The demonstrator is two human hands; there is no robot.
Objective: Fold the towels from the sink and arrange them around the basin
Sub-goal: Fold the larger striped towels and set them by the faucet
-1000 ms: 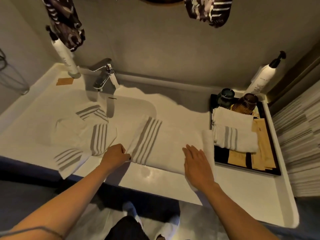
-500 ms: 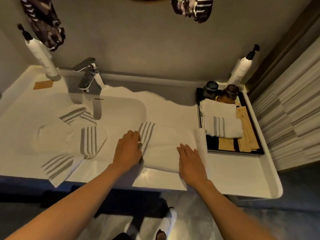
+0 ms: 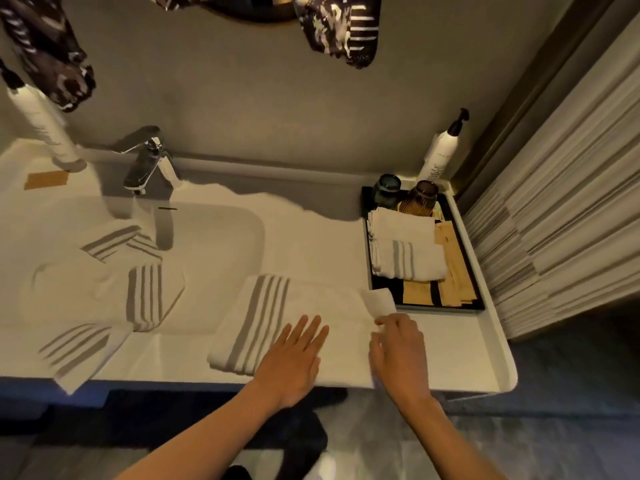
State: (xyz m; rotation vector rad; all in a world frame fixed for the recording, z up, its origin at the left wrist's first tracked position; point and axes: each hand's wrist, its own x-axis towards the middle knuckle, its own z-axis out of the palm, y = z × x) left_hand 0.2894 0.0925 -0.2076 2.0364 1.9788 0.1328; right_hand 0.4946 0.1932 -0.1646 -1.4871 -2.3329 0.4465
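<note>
A white towel with grey stripes, partly folded [image 3: 298,317], lies flat on the white vanity counter [image 3: 460,355] at its front edge, just right of the basin [image 3: 221,237]. Its striped end points toward the basin; its right end reaches almost to the black rectangular tray [image 3: 479,299] in the counter's right rear area.

The left hand [image 3: 294,358] rests palm down on the middle of this towel, fingers spread and straight — it presses rather than grips. The right hand [image 3: 398,355] sits at the towel's right end near the front edge, fingers curled with the fingertips at the cloth. A small white flap of that end [image 3: 379,301] stands up just beyond the fingertips; whether the hand actually pinches the fabric cannot be told.

In and over the basin a loose heap of white grey-striped towels [image 3: 114,292] lies unfolded, one corner hanging over the front edge of the counter at the left. A chrome tap [image 3: 149,161] stands at the rear edge behind the basin.

On the tray rest two folded white towels [image 3: 405,247] — the nearer one shows grey stripes — beside tan paper packets [image 3: 450,265]. A dark blue-green glass [image 3: 388,188] and a brown ribbed glass [image 3: 424,195] stand at the tray's rear. A white pump bottle with a black top [image 3: 441,150] stands in the right rear corner, and another white pump bottle [image 3: 45,126] stands at the left rear edge, with a small tan rectangle [image 3: 46,178] lying in front of it.
</note>
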